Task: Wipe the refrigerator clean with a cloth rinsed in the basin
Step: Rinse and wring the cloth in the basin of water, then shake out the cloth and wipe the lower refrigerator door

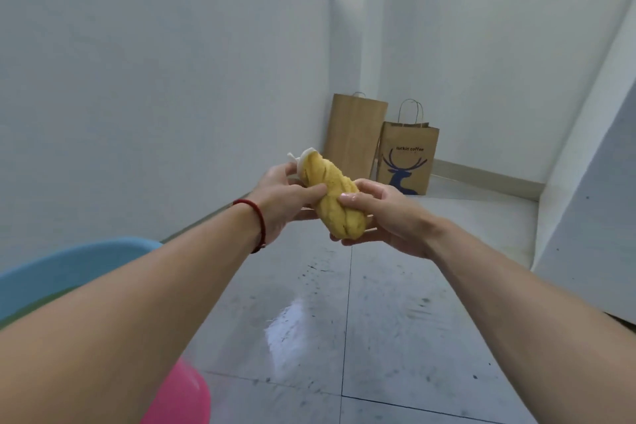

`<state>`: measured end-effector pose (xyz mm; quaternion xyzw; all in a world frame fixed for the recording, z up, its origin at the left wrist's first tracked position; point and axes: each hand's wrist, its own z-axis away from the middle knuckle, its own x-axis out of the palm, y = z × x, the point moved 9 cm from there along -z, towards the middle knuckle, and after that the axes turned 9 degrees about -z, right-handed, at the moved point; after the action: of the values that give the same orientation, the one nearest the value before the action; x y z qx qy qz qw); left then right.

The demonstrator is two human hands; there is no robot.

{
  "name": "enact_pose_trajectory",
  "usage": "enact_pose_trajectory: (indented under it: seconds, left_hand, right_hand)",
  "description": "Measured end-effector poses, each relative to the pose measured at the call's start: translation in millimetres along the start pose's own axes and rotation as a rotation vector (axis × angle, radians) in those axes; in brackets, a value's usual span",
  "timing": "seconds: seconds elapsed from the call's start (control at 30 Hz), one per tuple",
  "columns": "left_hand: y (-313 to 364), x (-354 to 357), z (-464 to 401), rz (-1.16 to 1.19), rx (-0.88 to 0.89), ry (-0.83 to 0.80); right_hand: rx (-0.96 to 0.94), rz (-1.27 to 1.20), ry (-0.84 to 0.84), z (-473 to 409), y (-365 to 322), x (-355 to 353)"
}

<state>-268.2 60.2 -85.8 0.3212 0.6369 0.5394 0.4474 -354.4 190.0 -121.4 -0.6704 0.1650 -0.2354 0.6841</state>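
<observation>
While both arms reach out over the grey tiled floor (395, 337), a yellow cloth twisted into a thick roll (335, 200) is held in the air between the two hands. Printed on the smaller brown paper bag with a blue deer (407, 162), which stands against the white wall at about one o'clock from the cloth, are the words "luckin coffee". A taller plain brown paper bag (354, 134) stands touching it at its left. The roll's long axis runs from eleven o'clock, where a white edge shows, down to five o'clock. The left hand (285, 200), with a red string bracelet (256, 224) at its wrist, is closed around the upper end; the right hand (385, 213) clasps the lower end. A light blue plastic basin (62, 268) sits at eight o'clock, a pink plastic basin (186, 396) below it.
</observation>
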Motion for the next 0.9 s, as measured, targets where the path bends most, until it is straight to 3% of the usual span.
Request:
enact_pose_trajectory:
  seconds: [0.13, 0.3, 0.37, 0.5, 0.57, 0.7, 0.83, 0.9]
  left_hand:
    - [15.6, 18.6, -8.3, -0.078, 0.006, 0.084]
    - [30.5, 36.1, -34.5, -0.436, -0.155, 0.290]
    - [52.3, 60.8, -48.7, -0.495, -0.069, 0.325]
    - [79.2, 127.3, -67.7, -0.440, 0.124, 0.177]
    - [86.1, 161.3, -79.0, -0.352, 0.179, 0.113]
    - [94.5, 240.4, -100.4, -0.321, 0.231, 0.115]
    - [98.1, 308.1, -109.0, -0.429, 0.218, 0.111]
    - [95.1, 334.2, -110.7, -0.468, 0.202, 0.007]
  right_hand:
    - [-0.057, 0.043, 0.020, 1.3, -24.1, -43.0]
    - [-0.213, -0.081, 0.115, -2.1, -35.3, -99.4]
    - [-0.255, -0.117, 0.098, -2.3, -39.0, -122.2]
    - [-0.186, -0.344, -0.089, 1.7, -30.3, -158.6]
    - [-0.178, -0.433, -0.092, 8.2, -16.6, -182.5]
    - [-0.163, -0.635, 0.160, 29.8, 26.0, -247.8]
    - [-0.011, -0.243, 0.467, 77.7, 43.0, -307.2]
    - [-0.064, -0.239, 0.461, 95.3, 37.6, -326.1]
